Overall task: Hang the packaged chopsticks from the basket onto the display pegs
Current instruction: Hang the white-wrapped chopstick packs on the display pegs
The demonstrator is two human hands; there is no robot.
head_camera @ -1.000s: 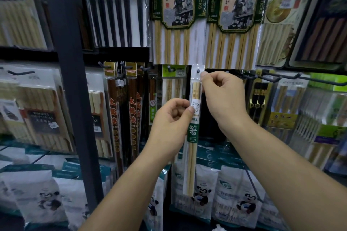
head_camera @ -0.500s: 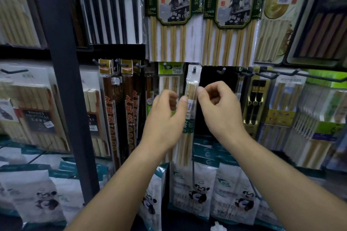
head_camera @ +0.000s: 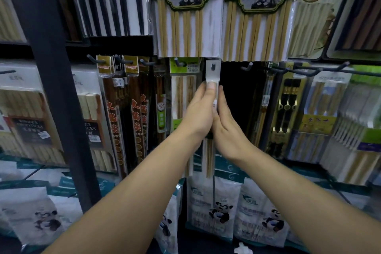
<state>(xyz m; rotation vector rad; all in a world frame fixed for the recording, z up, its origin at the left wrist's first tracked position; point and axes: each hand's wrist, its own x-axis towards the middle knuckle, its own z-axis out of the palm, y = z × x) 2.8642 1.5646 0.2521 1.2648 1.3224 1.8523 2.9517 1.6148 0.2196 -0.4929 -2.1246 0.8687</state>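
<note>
A narrow clear package of bamboo chopsticks [head_camera: 209,156] hangs upright at the middle of the display. Its white top tab [head_camera: 213,74] is level with a dark peg, and the peg's tip [head_camera: 213,66] shows through the tab's hole. My left hand [head_camera: 195,115] pinches the package just below the tab, thumb on the front. Against the package's right edge, my right hand [head_camera: 228,128] lies with its fingers straight. Both hands hide the middle of the package. No basket is in view.
Filled pegs flank the spot: a green-labelled bamboo set [head_camera: 183,88] on the left, and a bare peg [head_camera: 247,67] and gold-labelled sets [head_camera: 286,105] on the right. Large chopstick packs [head_camera: 185,16] hang above. Panda-printed bags [head_camera: 218,208] stand below. A black upright post [head_camera: 51,80] rises on the left.
Both hands moved closer to the rack with the package, and its tab went up onto the peg tip. My right hand shifted from pinching the package's top to lying straight along its side.
</note>
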